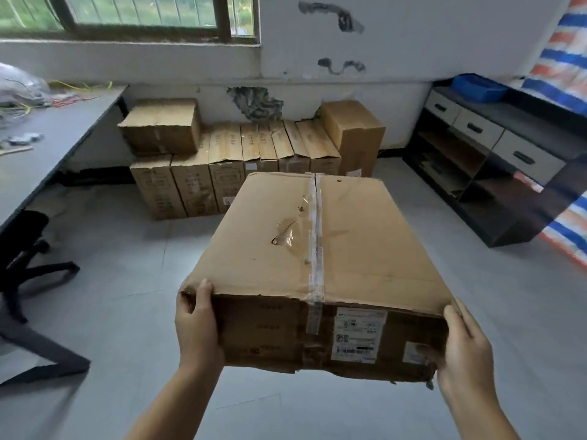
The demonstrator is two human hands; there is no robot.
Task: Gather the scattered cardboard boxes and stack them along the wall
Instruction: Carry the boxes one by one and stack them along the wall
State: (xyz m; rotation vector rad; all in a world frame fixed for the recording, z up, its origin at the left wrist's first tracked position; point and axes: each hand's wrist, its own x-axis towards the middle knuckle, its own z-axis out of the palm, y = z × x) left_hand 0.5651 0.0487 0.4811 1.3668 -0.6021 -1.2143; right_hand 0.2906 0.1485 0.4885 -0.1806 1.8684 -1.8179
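I hold a large flat cardboard box (317, 249) off the floor in front of me; clear tape runs along its top and a white label sits on its near side. My left hand (195, 325) grips its near left corner, thumb on the top edge. My right hand (460, 347) grips the near right corner the same way. Ahead, several tall boxes (222, 166) stand in a row along the wall, with a smaller box (162, 125) on top at the left and an upright box (355, 134) at the right end.
A grey desk (47, 138) with wires and a bag runs along the left, a black office chair (22, 255) beside it. A dark shelf unit with drawers (482, 154) and a blue bin (478, 87) stands at the right, next to a striped tarp (568, 223). Grey floor lies between.
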